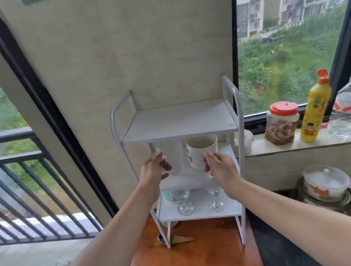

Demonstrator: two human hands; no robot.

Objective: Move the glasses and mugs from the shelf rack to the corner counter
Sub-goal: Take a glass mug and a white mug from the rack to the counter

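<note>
You are at the rack (232, 111), a white three-shelf stand on the far end of an orange table (188, 264), both hands in at the middle shelf. Your left hand (153, 172) is wrapped round the clear glass (173, 158) on the left; your right hand (220, 164) has fingers on the near side of the white mug (202, 151) beside it, though whether that grip is fully closed I cannot tell through the blur. Get the mug secure before you pull. The top shelf sits close over both rims, so draw them toward you level, not up, and keep the two apart as they clear the side posts. The glass looks slick and thin, so hold it low on the body.

The bottom shelf holds two stemmed glasses (184, 201) (215, 197), not yet moved; the top shelf is bare. The corner counter is probably the ledge (262, 145) to the right, under the window (292, 37), which carries a jar (281, 122), a yellow bottle (315, 108) and a water bottle (346, 106). Set down left of the jar, where there is room
</note>
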